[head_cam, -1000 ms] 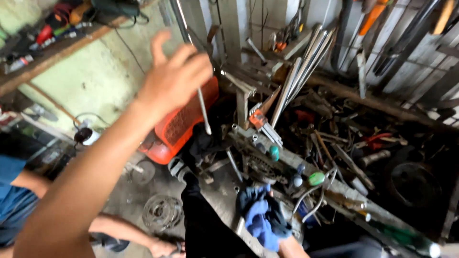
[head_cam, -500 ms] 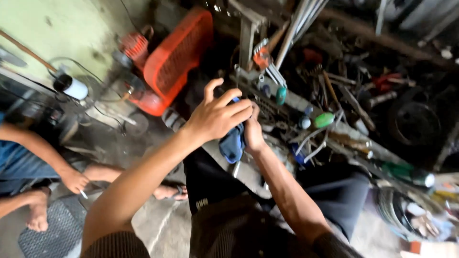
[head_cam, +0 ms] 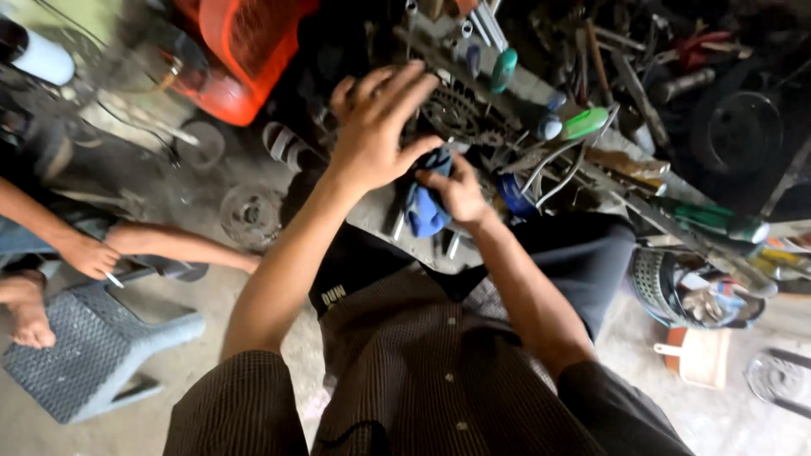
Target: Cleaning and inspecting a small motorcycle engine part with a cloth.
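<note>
- A blue cloth (head_cam: 425, 207), perhaps a glove or rag, sits bunched at the near edge of a cluttered workbench (head_cam: 372, 215), just in front of the person's lap.
- The right hand (head_cam: 460, 190) is closed on the cloth, its fingers pinching the upper folds from the right side.
- The left hand (head_cam: 376, 127) hangs just above and to the left of the cloth with fingers spread apart and nothing in its grasp; whether the thumb brushes the fabric is hard to tell.
- By its creases, the cloth looks soft, light and limp; it should crumple rather than hold shape, so a pinch on a bunched fold or an edge seems the surest hold. It is unlikely to slip or break.
- Behind the hands lies a toothed sprocket (head_cam: 456, 114) among green-handled screwdrivers (head_cam: 583, 124) and loose wire.
- An orange crate (head_cam: 245, 46) stands further back on the left.
- On the left, another person's hand (head_cam: 89, 256) rests near a grey plastic stool (head_cam: 80, 355).
- Motion blur smears the bench tools; the left palm hides what lies beneath it, and the cloth's full shape is covered by fingers.
</note>
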